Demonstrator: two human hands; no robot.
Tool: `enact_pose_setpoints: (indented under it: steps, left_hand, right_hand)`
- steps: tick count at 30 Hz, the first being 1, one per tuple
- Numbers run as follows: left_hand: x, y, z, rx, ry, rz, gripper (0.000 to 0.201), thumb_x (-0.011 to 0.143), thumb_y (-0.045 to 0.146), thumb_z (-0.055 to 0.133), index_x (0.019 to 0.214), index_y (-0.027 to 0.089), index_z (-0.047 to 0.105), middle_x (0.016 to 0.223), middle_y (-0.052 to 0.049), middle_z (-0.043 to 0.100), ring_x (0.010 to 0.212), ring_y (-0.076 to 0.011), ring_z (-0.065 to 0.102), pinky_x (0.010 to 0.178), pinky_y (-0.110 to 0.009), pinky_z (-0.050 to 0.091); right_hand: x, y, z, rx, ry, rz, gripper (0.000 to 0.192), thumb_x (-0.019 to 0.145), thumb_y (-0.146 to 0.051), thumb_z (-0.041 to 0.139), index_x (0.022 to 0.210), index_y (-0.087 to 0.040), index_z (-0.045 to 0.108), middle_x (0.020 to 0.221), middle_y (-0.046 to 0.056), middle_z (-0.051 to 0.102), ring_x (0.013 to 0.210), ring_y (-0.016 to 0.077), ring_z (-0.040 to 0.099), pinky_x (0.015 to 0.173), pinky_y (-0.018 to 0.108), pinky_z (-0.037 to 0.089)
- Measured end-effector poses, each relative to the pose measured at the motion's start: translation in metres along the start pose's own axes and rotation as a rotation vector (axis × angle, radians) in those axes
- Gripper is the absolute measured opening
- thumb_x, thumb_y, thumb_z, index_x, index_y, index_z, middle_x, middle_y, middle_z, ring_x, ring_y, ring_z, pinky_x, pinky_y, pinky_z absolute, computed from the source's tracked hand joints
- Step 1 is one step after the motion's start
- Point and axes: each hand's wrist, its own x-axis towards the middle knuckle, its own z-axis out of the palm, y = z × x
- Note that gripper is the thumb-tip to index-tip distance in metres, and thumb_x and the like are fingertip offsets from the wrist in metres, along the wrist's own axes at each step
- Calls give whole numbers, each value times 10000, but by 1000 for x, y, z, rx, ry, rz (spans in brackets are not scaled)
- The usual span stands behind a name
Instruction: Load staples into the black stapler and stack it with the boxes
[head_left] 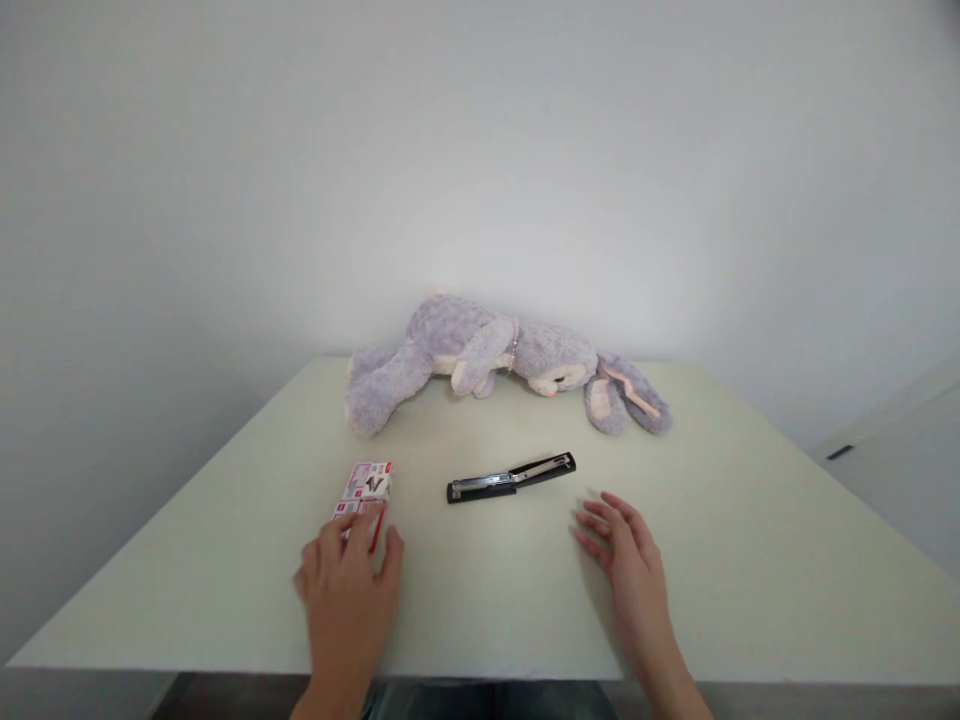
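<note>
Small red-and-white staple box [365,489] lying flat on pale table [750,560] left of opened-out black stapler [511,477], near end hidden under fingertips of left hand [349,585], print unreadable; right hand [626,545] flat, fingers spread, empty.

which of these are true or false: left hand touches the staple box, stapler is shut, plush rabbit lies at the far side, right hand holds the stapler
The left hand touches the staple box: true, its fingers rest on the box's near end.
The stapler is shut: false, it lies folded open flat on the table.
The plush rabbit lies on its side at the table's far side: true.
The right hand holds the stapler: false, it rests open on the table, apart from it.
</note>
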Motion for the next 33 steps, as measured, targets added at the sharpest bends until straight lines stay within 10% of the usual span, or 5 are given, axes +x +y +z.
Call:
enact_pose_setpoints:
  steps: [5, 11, 16, 24, 33]
  left_hand:
    - [-20, -29, -9, 38, -149, 65, 409, 969, 361, 531, 1370, 398, 596, 1249, -77, 591, 1102, -311, 543, 903, -508, 482]
    - [-39, 25, 0, -428, -482, 425, 386, 969, 281, 590, 1333, 409, 596, 1276, -5, 669, 1176, -234, 566, 1001, -419, 477]
    - [-23, 56, 8, -581, -581, 416, 391, 879, 264, 728, 1251, 336, 632, 1205, -12, 704, 1138, -242, 587, 1012, -431, 479]
    - [-15, 39, 24, -682, -590, 319, 387, 861, 243, 719, 1233, 309, 636, 1208, -35, 667, 1150, -229, 595, 1048, -420, 478]
    - [-19, 38, 29, -736, -573, 295, 517, 826, 202, 724, 1313, 307, 583, 1211, -34, 662, 1141, -220, 593, 1048, -395, 472]
  right_hand:
    - [-44, 7, -8, -311, -282, 50, 463, 930, -582, 615, 1207, -211, 615, 836, 13, 642, 601, 125, 567, 491, 227, 472]
    - [-47, 3, 25, -552, -654, 95, 428, 984, -585, 488, 1013, -187, 643, 686, -49, 556, 430, 76, 438, 400, 213, 320]
    - [-13, 9, 34, -723, -676, 13, 410, 941, -543, 553, 782, -175, 640, 563, -54, 512, 498, 96, 425, 475, 227, 285]
    - [9, -16, 5, -917, -566, -102, 260, 887, -434, 628, 814, -186, 653, 593, -43, 564, 543, 125, 474, 528, 248, 286]
    - [-10, -52, 82, -1478, -878, -573, 163, 812, -224, 653, 848, -281, 801, 831, 44, 783, 809, 226, 700, 684, 282, 397]
